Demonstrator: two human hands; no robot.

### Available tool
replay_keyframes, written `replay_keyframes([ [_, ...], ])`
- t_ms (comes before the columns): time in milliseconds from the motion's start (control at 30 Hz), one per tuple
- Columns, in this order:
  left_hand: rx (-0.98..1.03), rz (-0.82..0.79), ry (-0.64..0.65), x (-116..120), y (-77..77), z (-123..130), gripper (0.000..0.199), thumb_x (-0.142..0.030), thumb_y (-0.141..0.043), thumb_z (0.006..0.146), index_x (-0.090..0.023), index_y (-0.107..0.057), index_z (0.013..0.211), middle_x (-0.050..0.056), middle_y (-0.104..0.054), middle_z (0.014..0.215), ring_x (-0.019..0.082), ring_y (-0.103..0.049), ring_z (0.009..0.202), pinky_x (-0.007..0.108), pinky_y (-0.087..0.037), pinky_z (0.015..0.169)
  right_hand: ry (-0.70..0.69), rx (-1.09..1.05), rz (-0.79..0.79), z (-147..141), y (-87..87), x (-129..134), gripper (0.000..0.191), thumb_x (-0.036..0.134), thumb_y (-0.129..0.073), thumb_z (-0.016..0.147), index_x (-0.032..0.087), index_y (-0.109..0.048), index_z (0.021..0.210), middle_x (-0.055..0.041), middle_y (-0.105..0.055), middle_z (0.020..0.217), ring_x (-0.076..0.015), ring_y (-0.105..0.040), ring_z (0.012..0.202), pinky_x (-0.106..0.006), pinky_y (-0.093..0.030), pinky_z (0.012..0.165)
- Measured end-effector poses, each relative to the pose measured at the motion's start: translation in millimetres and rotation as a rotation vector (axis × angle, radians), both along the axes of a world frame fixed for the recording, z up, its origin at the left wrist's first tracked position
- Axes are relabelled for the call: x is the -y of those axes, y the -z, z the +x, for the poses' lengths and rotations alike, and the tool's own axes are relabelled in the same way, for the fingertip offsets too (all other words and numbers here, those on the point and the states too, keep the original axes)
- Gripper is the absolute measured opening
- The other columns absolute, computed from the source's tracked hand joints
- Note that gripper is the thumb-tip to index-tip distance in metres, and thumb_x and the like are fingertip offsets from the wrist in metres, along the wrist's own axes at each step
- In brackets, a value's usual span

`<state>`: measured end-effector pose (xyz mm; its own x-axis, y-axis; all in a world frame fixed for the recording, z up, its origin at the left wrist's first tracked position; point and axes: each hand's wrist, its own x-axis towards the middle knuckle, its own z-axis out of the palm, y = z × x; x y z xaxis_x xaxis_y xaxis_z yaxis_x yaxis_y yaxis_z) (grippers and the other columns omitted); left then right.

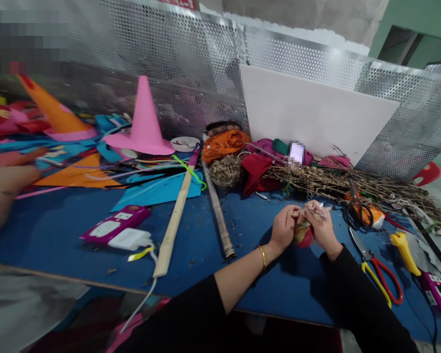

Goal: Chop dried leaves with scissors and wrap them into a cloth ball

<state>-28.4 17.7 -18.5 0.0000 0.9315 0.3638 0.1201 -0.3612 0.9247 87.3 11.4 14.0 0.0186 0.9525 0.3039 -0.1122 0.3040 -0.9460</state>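
Both of my hands are together over the blue table, gathered round a small bundle (304,235) with a red and yellowish lower part and a crumpled pale top. My left hand (284,226), below a gold bangle, pinches its upper left side. On the other side my right hand (320,226) grips the pale gathered top. Black-handled scissors (358,211) lie to the right of my hands, with red-and-yellow-handled scissors (380,274) nearer the table's front. Dried plant stems (327,179) are heaped just behind the hands.
A pink felt hat (144,120) and orange hat (57,113) stand back left. Bamboo sticks (176,220) lie mid-table beside a purple box (115,224). A yellow glue gun (405,252) is at right. Another person's hand (7,191) reaches in at left. A white board (312,110) leans behind.
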Motion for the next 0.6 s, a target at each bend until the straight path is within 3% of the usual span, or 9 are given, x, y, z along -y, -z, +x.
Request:
replay_keyframes([
  [100, 0.073, -0.044, 0.053, 2, 0.1, -1, 0.030, -0.035, -0.034, 0.093, -0.019, -0.060, 0.095, 0.005, -0.065, 0.089, 0.019, -0.059, 0.087, 0.030, -0.043, 0.083, -0.221, -0.013, -0.027, 9, -6.5, 2, 0.022, 0.041, -0.065, 0.078, 0.021, -0.057, 0.074, 0.0041, -0.057, 0.053, -0.0126, -0.052, 0.051, -0.027, -0.046, 0.057],
  [267, 0.178, -0.126, 0.231, -4, 5.4, -3, 0.032, -0.042, -0.039, 0.092, -0.018, -0.058, 0.099, 0.004, -0.066, 0.092, 0.019, -0.060, 0.086, 0.029, -0.045, 0.082, -0.296, -0.030, -0.170, 7, -2.4, 7, 0.031, 0.047, -0.072, 0.070, 0.019, -0.058, 0.067, 0.0042, -0.054, 0.049, -0.0081, -0.043, 0.038, -0.022, -0.039, 0.040],
  [400, 0.148, -0.140, 0.327, -13, 8.3, -4, 0.037, -0.045, -0.041, 0.090, -0.017, -0.064, 0.094, 0.005, -0.067, 0.091, 0.019, -0.060, 0.085, 0.030, -0.045, 0.083, -0.156, -0.142, -0.246, -4, 0.6, 10, 0.040, 0.052, -0.074, 0.064, 0.020, -0.051, 0.065, 0.0085, -0.047, 0.047, -0.0025, -0.024, 0.030, -0.018, -0.021, 0.029],
  [500, 0.097, -0.146, 0.189, -10, 6.0, -4, 0.046, -0.050, -0.035, 0.092, -0.017, -0.066, 0.087, 0.006, -0.068, 0.086, 0.020, -0.061, 0.082, 0.032, -0.046, 0.081, 0.002, -0.183, -0.214, -9, -1.7, 8, 0.041, 0.055, -0.070, 0.067, 0.022, -0.047, 0.064, 0.0116, -0.035, 0.041, -0.0027, -0.020, 0.031, -0.018, -0.016, 0.029],
  [600, -0.009, -0.010, 0.127, 8, 1.3, -4, 0.049, -0.055, -0.035, 0.090, -0.019, -0.067, 0.095, 0.008, -0.069, 0.099, 0.023, -0.061, 0.096, 0.035, -0.043, 0.091, 0.187, -0.137, -0.106, -8, -2.9, 2, 0.040, 0.053, -0.067, 0.071, 0.021, -0.045, 0.061, 0.0108, -0.034, 0.042, -0.0038, -0.025, 0.034, -0.019, -0.021, 0.032],
])
